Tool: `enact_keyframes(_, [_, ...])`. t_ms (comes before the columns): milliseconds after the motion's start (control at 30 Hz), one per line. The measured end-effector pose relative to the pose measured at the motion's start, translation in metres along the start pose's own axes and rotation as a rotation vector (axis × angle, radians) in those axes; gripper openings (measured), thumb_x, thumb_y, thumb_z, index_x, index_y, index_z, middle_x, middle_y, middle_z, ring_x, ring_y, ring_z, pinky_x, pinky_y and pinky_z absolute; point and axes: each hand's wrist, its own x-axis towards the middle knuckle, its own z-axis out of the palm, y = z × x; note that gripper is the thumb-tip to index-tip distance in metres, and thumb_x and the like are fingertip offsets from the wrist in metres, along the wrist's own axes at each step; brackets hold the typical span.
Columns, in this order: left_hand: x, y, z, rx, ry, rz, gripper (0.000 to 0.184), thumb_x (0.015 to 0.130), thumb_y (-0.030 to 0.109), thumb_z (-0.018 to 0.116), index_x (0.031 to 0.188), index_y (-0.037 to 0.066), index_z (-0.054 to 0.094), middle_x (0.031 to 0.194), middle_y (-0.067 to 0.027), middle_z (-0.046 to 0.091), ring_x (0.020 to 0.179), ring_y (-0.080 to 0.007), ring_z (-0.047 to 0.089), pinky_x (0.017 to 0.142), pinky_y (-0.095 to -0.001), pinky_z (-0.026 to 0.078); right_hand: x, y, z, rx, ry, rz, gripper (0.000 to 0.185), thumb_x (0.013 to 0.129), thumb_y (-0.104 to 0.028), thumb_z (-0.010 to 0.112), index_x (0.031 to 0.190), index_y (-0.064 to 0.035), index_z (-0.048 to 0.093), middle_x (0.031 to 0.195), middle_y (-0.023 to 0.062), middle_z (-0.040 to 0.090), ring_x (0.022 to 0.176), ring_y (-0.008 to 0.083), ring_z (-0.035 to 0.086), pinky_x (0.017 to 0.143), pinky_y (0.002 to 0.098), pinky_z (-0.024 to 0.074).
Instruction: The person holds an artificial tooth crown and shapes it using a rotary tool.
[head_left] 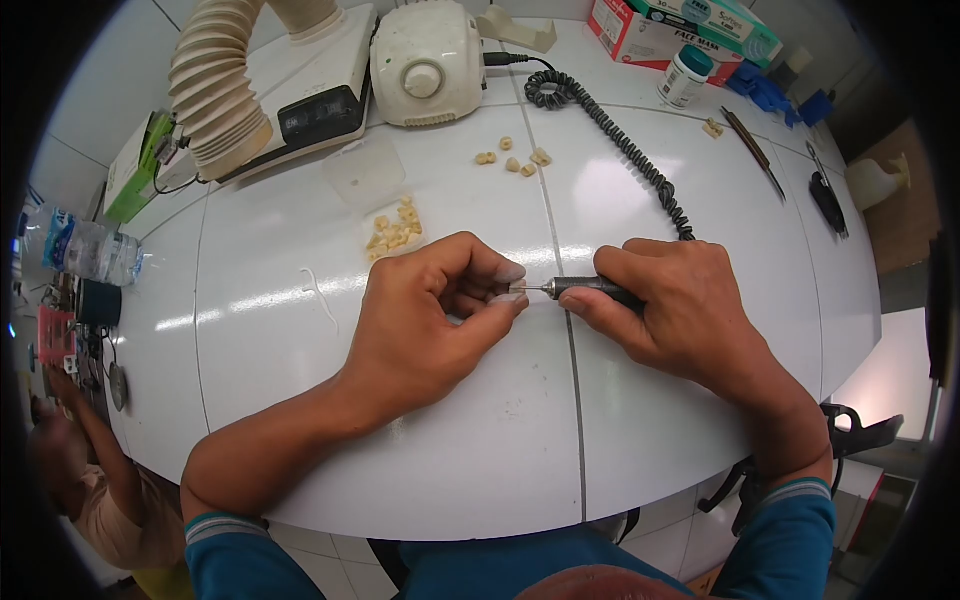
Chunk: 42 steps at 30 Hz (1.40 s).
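Black and silver, a slim, rod-shaped handpiece point(588, 285) lay in the grip of the right hand point(685, 300) in the head view, thumb and fingers closed around its dark barrel. Its thin metal bit point(534, 288) pointed toward the left hand point(410, 315), whose thumb and fingertips were pinched on a small pale piece point(517, 285), largely hidden by them, above the middle of the glossy white tabletop point(480, 440). The two hands were near each other but apart; whether the bit was turning, or quite touched the piece, could not be told. Good work here seemed to call for a firm pinch, a light, even touch of the bit, and fingertips kept out of its line, since so tiny a piece could easily slip away. Bracing both wrists on the tabletop would probably have steadied the meeting point. A coiled black cord point(640, 155) ran from behind the right hand to a rounded cream control unit with a dial point(427, 65), and some slack in it looked useful for free wrist turns. Cream, tooth-like pieces point(396, 235) sat in an open clear plastic box point(362, 172) just beyond the left hand.
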Motion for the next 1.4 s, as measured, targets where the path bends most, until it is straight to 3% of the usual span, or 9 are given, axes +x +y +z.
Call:
enact_keyframes(667, [-0.0001,-0.0023,-0.003,0.017,-0.032,0.09,0.015,0.103,0.003,0.081,0.105,-0.001,0.067,0.104,-0.0085,0.076,0.094,-0.0085,0.074,0.083,-0.024,0.062,0.0016,0.0014,-0.0029,0.005,-0.041,0.026,0.057,0.106,-0.056,0.072,0.079,-0.0071,0.075,0.061,0.0085,0.066,0.05,0.029,0.063,0.048,0.0445,0.0405])
enact_keyframes(1400, [0.0003,0.0017,0.0005,0.008,-0.009,-0.009,0.015,0.1,0.002,0.083,0.107,-0.002,0.07,0.107,-0.008,0.076,0.095,-0.0079,0.073,0.084,-0.0231,0.061,0.0004,0.0018,0.0003,0.008,-0.013,0.012,0.058,0.106,-0.059,0.071,0.08,-0.0075,0.076,0.062,0.0088,0.068,0.05,0.0295,0.064,0.049,0.0448,0.0425])
